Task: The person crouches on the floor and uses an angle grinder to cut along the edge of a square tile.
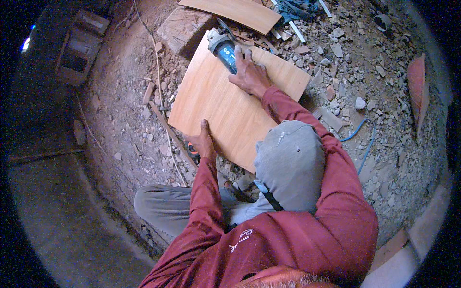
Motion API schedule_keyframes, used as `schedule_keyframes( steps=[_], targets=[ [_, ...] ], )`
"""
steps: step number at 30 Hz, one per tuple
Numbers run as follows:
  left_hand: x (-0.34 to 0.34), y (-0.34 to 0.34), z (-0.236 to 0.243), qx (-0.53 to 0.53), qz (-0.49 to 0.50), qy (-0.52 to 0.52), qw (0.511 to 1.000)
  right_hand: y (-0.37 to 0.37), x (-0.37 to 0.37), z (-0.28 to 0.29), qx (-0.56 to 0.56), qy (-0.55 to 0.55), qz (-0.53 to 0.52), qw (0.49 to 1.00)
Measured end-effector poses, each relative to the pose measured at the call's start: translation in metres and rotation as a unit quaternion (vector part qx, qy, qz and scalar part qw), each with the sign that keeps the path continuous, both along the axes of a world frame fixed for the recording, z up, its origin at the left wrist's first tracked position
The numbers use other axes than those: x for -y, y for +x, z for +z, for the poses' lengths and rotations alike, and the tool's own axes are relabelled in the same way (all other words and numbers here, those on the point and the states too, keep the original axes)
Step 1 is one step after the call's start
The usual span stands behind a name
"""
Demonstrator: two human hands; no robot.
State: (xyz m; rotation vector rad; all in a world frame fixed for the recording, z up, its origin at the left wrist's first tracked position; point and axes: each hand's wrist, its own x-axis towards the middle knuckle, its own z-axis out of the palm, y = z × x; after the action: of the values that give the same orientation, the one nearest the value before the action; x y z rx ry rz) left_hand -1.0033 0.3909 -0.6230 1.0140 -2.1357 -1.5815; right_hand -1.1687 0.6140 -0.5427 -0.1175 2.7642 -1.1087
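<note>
Maroon cloth comes first in my feed: the person's long-sleeved shirt (288, 235) fills the near part of the scene, with grey trousers (163, 204) folded beneath it. From my remote seat I see the right hand (250, 74) closed over the blue body of an angle grinder (224, 53), which sits at the far edge of a wooden panel (230, 105), its disc toward the far side. The left hand (202, 143) grips the panel's near-left edge — thumb on top, the other fingers mostly hidden from me. The panel lies tilted across the middle, ahead of the knees.

Just beside the left hand I make out a small black and orange object (193, 151). Beyond the panel, a rough block (187, 31) and a second board (235, 13) lie at the far side. A pale cable (157, 62) runs along the left; rubble (331, 62) spreads over the right — a blue cord (370, 146) curls there, and a reddish curved piece (418, 91) lies farther right.
</note>
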Motion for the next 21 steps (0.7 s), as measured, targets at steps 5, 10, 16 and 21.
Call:
schedule_keyframes(
  steps=[5,10,16,21],
  targets=[
    [-0.007,-0.001,0.009,0.003,-0.001,-0.019,1.000,0.000,-0.004,0.001,0.014,0.006,0.008,1.000],
    [-0.005,-0.002,0.008,-0.007,-0.008,0.000,1.000,0.001,-0.009,0.001,0.014,0.008,0.011,1.000],
    [0.000,-0.001,0.000,-0.015,-0.013,0.004,1.000,0.002,-0.011,-0.006,-0.006,0.003,0.011,1.000],
    [0.001,-0.001,-0.002,-0.005,-0.020,-0.007,1.000,0.002,-0.015,-0.005,-0.005,0.009,0.012,1.000]
  ],
)
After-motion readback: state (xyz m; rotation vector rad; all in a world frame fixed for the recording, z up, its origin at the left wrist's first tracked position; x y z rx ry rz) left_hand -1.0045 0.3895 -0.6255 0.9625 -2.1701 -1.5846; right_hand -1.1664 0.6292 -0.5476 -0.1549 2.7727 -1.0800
